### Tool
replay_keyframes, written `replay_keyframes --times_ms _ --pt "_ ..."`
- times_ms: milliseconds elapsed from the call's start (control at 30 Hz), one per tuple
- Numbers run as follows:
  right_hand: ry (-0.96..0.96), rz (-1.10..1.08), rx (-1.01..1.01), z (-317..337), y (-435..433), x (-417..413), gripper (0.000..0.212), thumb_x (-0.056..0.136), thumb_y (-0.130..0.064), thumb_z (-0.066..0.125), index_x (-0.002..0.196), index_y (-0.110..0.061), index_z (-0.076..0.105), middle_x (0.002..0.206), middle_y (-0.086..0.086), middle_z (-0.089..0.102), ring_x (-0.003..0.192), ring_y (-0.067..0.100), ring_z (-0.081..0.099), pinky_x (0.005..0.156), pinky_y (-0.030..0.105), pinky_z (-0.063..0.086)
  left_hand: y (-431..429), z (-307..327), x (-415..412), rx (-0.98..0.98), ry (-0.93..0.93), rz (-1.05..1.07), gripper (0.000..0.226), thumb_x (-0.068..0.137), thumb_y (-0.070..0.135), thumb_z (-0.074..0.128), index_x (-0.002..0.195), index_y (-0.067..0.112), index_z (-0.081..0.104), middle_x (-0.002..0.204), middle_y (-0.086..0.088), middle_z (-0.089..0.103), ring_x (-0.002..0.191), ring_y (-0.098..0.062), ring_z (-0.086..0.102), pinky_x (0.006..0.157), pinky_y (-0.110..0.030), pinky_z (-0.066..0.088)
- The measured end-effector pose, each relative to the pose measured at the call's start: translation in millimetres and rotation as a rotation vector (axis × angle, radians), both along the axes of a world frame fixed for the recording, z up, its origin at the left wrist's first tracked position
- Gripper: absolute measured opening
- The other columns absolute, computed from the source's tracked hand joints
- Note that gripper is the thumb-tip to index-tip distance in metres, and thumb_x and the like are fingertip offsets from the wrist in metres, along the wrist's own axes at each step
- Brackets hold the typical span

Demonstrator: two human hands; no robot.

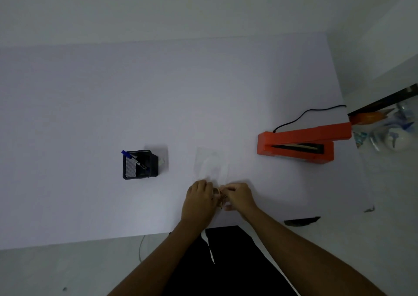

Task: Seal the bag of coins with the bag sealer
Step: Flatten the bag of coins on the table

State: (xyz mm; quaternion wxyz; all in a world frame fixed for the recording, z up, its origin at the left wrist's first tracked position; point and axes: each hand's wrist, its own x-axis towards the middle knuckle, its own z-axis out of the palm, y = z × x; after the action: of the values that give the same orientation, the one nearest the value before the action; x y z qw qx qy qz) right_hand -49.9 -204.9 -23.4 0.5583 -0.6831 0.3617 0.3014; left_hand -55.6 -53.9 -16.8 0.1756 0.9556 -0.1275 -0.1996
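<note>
Both forearms reach in from the near edge and meet at the tabletop's (90,114) near middle. From my remote seat I see the left hand (199,196) and right hand (239,196) nearly touching, fingers curled inward. Each grip is clamped on the near end of the clear bag (211,164), which lies flat and stretches away from the hands toward the far side. Something small and brownish, probably the coins (218,193), is bunched between the two hands; the light is too dim for me to count them. Well to the right, the orange sealer (296,144) sits on the tabletop with its arm raised, apart from the bag. Its black cord (305,113) trails off to the far right. To the left stands a black mesh holder (139,164) with a blue pen (126,154) in it.
</note>
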Motion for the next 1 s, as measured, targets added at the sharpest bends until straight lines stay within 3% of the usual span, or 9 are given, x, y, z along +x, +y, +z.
replay_keyframes --times_ms 200,300,367,467,567,700,833,1000 --pt "-0.021 0.068 0.028 -2.1 -5.0 -1.3 0.015 0.09 -0.015 0.065 0.082 -0.008 0.075 0.08 0.014 0.075 0.068 0.026 0.071 0.06 0.043 0.062 -6.5 1.7 -1.9 0.056 0.026 0.01 0.05 0.085 0.057 0.04 0.106 0.015 0.057 0.116 -0.014 0.058 0.111 -0.031 0.053 0.093 -0.039 0.048" --pt "-0.074 0.061 -0.055 -3.6 -5.2 -0.4 0.019 0.092 -0.02 0.061 0.079 -0.015 0.074 0.076 0.008 0.075 0.063 0.025 0.071 0.056 0.041 0.062 -4.6 4.2 0.6 0.101 0.025 0.0 0.055 0.08 0.069 0.043 0.109 0.024 0.055 0.122 -0.014 0.053 0.114 -0.031 0.047 0.094 -0.04 0.044" --pt "-0.146 -0.03 -0.185 -6.5 -7.6 1.7 0.023 0.094 -0.025 0.057 0.08 -0.013 0.071 0.075 0.009 0.073 0.063 0.026 0.071 0.058 0.04 0.061 -2.8 6.2 3.1 0.167 0.01 -0.039 0.061 0.075 0.075 0.042 0.112 0.028 0.053 0.124 -0.016 0.05 0.112 -0.034 0.046 0.09 -0.043 0.043" --pt "-0.252 -0.249 -0.221 -5.2 -14.2 8.3 0.023 0.098 -0.022 0.053 0.086 -0.008 0.067 0.073 0.009 0.069 0.067 0.023 0.067 0.061 0.035 0.056 -1.6 9.9 4.8 0.221 0.033 -0.087 0.073 0.067 0.083 0.042 0.119 0.032 0.049 0.129 -0.021 0.045 0.113 -0.04 0.043 0.092 -0.048 0.041" --pt "-0.354 -0.283 -0.105 -0.9 -12.3 17.9 0.025 0.099 -0.019 0.051 0.084 -0.01 0.069 0.077 0.01 0.071 0.072 0.023 0.069 0.066 0.032 0.056 -4.0 15.6 4.2 0.23 0.083 -0.11 0.083 0.063 0.086 0.042 0.127 0.033 0.045 0.137 -0.027 0.039 0.123 -0.047 0.035 0.1 -0.054 0.035" --pt "-0.349 -0.222 0.141 5.7 -1.3 30.4 0.032 0.101 -0.019 0.049 0.09 0.002 0.071 0.085 0.022 0.073 0.078 0.029 0.074 0.073 0.033 0.059 -7.6 17.8 2.8 0.282 0.173 -0.17 0.1 0.067 0.09 0.031 0.146 0.029 0.03 0.152 -0.034 0.016 0.143 -0.046 0.007 0.115 -0.058 0.011" --pt "-0.267 -0.134 0.325 6.1 7.8 35.9 0.035 0.101 -0.018 0.049 0.097 0.01 0.069 0.094 0.024 0.074 0.087 0.031 0.074 0.08 0.034 0.06 -9.5 15.3 2.8 0.243 0.155 -0.127 0.107 0.062 0.093 0.029 0.142 0.023 0.036 0.149 -0.027 0.032 0.142 -0.042 0.019 0.113 -0.054 0.022" --pt "-0.174 -0.099 0.375 -9.0 8.2 47.2 0.037 0.101 -0.022 0.049 0.1 0.008 0.071 0.102 0.016 0.076 0.098 0.026 0.073 0.092 0.037 0.056 -5.3 17.3 3.0 0.188 0.25 -0.124 0.107 0.064 0.091 0.037 0.147 0.024 0.029 0.154 -0.033 0.012 0.143 -0.045 0.012 0.117 -0.053 0.017"
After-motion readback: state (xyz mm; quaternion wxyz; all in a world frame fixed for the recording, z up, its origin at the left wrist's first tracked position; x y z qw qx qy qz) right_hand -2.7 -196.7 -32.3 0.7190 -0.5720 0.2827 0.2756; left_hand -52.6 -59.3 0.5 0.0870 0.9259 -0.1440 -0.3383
